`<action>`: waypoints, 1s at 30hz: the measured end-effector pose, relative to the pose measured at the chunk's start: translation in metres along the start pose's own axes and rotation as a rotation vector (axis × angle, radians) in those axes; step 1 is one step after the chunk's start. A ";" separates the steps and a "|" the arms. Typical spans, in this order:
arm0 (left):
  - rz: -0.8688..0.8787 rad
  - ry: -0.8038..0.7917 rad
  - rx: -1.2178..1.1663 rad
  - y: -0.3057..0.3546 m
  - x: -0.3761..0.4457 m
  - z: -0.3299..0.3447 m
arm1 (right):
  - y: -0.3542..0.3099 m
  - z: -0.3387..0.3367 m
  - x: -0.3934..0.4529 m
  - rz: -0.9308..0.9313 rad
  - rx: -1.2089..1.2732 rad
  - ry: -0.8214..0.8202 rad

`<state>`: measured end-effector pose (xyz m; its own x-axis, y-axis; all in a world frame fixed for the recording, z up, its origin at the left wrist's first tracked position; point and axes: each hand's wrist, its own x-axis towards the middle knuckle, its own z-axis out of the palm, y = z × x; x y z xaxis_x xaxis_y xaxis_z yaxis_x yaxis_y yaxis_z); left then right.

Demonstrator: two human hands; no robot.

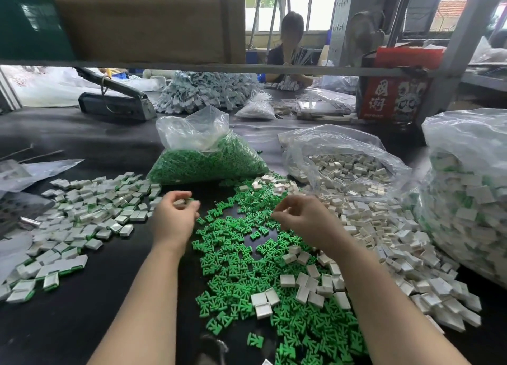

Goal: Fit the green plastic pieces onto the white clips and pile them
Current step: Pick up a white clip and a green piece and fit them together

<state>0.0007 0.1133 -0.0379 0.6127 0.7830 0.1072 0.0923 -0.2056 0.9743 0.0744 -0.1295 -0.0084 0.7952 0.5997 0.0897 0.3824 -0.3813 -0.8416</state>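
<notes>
Loose green plastic pieces (236, 257) cover the black table in front of me. White clips (384, 227) are heaped to their right. Fitted clips with green edges (82, 216) lie piled on the left. My left hand (172, 216) hovers at the pile's right edge, its curled fingers pinching a white clip with a green piece at its tip. My right hand (304, 219) is above the green pieces, fingers curled around something small and pale, mostly hidden.
A clear bag of green pieces (203, 156) stands behind my hands, a bag of white clips (343, 161) to its right, and a large bag of fitted clips (466, 194) at far right. A person sits across the table. A low shelf bar (247, 68) crosses overhead.
</notes>
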 end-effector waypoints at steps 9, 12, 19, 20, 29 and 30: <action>-0.367 0.383 -0.793 0.009 0.019 -0.033 | 0.001 0.005 0.002 -0.032 -0.492 0.094; -0.320 0.367 -0.737 0.012 0.016 -0.032 | 0.005 0.004 0.003 0.048 -0.651 0.229; -0.182 0.243 -0.413 0.018 0.005 -0.004 | 0.008 0.000 -0.002 0.508 -0.880 0.283; -0.157 0.210 -0.374 0.020 0.003 0.000 | 0.008 -0.001 -0.002 0.508 -0.892 0.289; -0.014 -0.332 -0.066 0.032 -0.037 0.040 | 0.012 -0.003 0.000 0.286 -0.804 0.325; -0.008 -0.382 -0.042 0.033 -0.041 0.044 | 0.012 -0.004 0.000 0.282 -0.792 0.315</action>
<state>0.0132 0.0485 -0.0190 0.8612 0.5076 0.0255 0.0709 -0.1698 0.9829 0.0808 -0.1374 -0.0167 0.9565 0.2337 0.1749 0.2728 -0.9288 -0.2508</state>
